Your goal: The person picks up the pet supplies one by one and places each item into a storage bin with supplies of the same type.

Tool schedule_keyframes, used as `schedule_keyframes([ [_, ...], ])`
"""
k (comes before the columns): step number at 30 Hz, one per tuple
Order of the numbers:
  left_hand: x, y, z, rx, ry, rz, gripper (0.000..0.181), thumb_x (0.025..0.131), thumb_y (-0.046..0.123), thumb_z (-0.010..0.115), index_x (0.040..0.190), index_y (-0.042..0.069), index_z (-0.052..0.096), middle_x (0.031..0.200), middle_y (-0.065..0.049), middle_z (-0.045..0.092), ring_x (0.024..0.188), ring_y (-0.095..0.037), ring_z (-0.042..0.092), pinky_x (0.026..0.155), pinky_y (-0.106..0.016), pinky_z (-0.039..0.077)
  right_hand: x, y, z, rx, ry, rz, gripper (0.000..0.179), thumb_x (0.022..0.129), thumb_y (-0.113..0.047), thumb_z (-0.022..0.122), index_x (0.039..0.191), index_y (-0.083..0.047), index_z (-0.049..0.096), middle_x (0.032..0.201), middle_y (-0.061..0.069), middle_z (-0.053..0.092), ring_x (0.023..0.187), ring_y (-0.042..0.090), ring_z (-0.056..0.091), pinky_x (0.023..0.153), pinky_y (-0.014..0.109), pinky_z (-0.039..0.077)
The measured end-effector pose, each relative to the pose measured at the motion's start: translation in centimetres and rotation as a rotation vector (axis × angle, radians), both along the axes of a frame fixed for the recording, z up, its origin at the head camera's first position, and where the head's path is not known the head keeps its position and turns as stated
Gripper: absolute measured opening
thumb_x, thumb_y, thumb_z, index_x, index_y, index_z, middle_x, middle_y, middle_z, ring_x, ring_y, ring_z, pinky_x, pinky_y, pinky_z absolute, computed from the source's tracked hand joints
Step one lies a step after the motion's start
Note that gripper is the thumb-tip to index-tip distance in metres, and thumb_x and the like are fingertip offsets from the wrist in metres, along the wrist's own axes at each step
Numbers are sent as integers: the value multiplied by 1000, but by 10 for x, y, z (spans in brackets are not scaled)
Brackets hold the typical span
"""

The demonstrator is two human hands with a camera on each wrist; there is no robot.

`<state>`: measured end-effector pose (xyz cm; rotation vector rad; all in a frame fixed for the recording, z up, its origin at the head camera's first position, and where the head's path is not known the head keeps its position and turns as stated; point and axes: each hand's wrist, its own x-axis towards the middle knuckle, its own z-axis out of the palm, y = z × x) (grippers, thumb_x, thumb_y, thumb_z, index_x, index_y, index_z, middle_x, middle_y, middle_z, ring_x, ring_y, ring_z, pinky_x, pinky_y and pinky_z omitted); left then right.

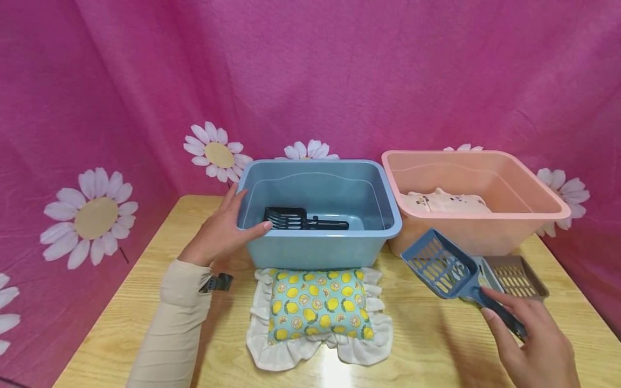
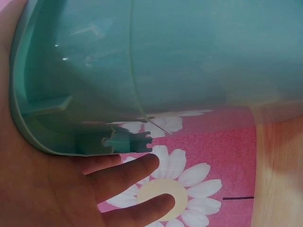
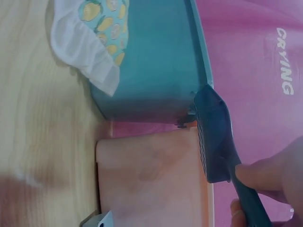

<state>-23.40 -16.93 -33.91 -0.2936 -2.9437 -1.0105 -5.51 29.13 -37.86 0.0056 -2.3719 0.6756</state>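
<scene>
My right hand grips the handle of a blue slotted litter scoop, lifted above the table in front of the pink litter box. In the right wrist view, the scoop appears side-on, thumb along its handle. My left hand rests at the left front corner of the blue litter box, thumb by the front rim. Its fingers extend outside the box wall in the left wrist view. A black litter scoop lies inside the blue box.
Before the blue box lies a lemon-print pillow with white ruffles. The pink box holds a pale printed cloth item. Beside it on the table are a brown scoop and a partly hidden grey scoop. A pink flowered curtain hangs behind.
</scene>
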Motion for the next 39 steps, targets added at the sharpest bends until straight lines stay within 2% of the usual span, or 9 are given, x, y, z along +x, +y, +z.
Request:
schedule_keyframes([
  [3,0,0,0,4,5,2,107,76,73,60,156,25,10,162,1,-2,137,-41,28,93,-67,41,0,-1,5,-9,5,12,39,78,0,77,114,-11,71,87,-4,55,81,-12,41,60,12,36],
  [9,0,0,0,8,0,1,107,75,73,60,156,25,9,162,2,-4,140,-42,24,94,-68,40,1,-2,13,-25,-27,15,38,81,-6,76,118,-15,70,95,-8,56,88,-12,43,69,3,35],
  [14,0,0,0,12,-8,6,108,75,73,61,156,26,9,162,2,-5,140,-42,23,93,-68,40,-4,0,16,-34,-21,46,40,81,-4,76,119,-15,70,96,-9,56,87,-10,45,69,1,37],
  [23,2,0,-1,31,-12,8,108,74,73,62,156,27,8,162,0,-1,139,-41,26,92,-68,41,-15,0,19,-62,-22,62,39,80,-3,76,116,-17,71,94,-8,56,86,-7,46,68,7,35],
  [26,2,0,-1,35,-9,7,108,74,73,62,156,28,8,162,2,-2,139,-41,26,92,-67,42,-18,0,21,-54,-13,91,40,81,-2,75,118,-16,70,97,-7,56,87,-6,46,69,7,35],
  [32,3,-1,0,31,-21,15,108,74,73,61,156,28,8,162,2,-3,139,-42,25,92,-67,42,-30,-5,26,-72,55,168,45,78,4,76,118,-15,71,101,-11,58,95,-7,49,78,6,32],
  [35,3,-2,1,30,-17,10,107,74,74,61,156,28,8,162,3,-3,139,-41,25,92,-67,42,-37,-8,29,-91,102,219,44,76,7,75,116,-12,71,100,-6,60,95,-5,50,80,6,33],
  [39,1,-2,0,37,-8,-7,106,75,73,61,156,29,8,162,3,-3,139,-40,26,93,-66,42,-45,-14,31,-101,107,243,42,78,7,75,116,-10,71,99,3,61,93,-2,50,78,6,35],
])
